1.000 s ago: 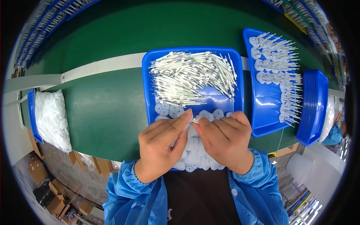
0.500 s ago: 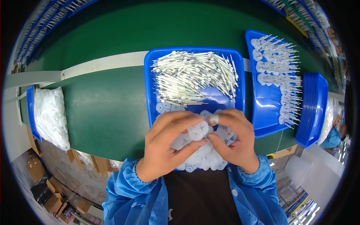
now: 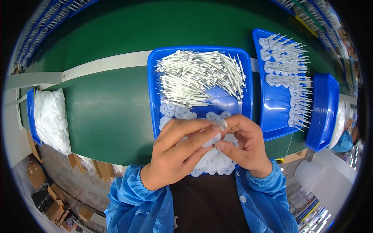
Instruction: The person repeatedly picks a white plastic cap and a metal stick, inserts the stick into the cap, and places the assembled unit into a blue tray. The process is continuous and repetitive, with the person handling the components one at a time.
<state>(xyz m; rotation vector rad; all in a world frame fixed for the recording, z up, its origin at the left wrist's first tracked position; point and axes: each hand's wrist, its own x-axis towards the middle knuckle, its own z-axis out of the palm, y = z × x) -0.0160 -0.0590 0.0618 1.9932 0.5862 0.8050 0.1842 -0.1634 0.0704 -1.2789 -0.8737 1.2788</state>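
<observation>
Over the near half of a blue tray (image 3: 152, 77), my left hand (image 3: 169, 153) and my right hand (image 3: 248, 145) meet fingertip to fingertip. Between them is a translucent white plastic disc (image 3: 211, 140), pinched from both sides and partly covered by my fingers. A small clear piece (image 3: 223, 124) shows at my right index fingertip; whether it belongs to the disc I cannot tell. Beneath my hands lie many loose discs (image 3: 211, 165) of the same kind. Thin white sticks (image 3: 186, 79) are heaped in the tray's far half.
To the right, a second blue tray (image 3: 274, 106) holds rows of discs with sticks (image 3: 287, 68) standing out of them. Beyond it are stacked blue trays (image 3: 322, 112). A plastic bag of white parts (image 3: 50, 120) lies at the left end of the green table (image 3: 108, 112).
My left fingers have come forward over the disc and now cover more of it. My right fingers have curled in closer. The disc's face is less visible.
</observation>
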